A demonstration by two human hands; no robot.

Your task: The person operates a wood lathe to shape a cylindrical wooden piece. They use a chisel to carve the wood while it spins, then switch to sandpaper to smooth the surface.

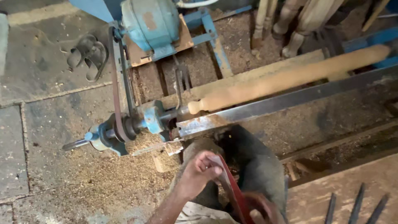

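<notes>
The left hand [200,171] pinches a red-handled tool [232,188] near its upper end; the right hand [259,212], blurred at the bottom edge, seems closed around the handle lower down. Just above, a steel tool rest [290,101] bars the way to the round wooden spindle [290,79] on the lathe. The blue motor [151,20] and drive belt [116,87] crowd the left. Sawdust-strewn stone floor [49,124] lies open further left.

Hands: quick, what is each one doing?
Left hand: closed on the red-handled tool.
Right hand: blurred at the frame's bottom edge; grip cannot be told.
</notes>
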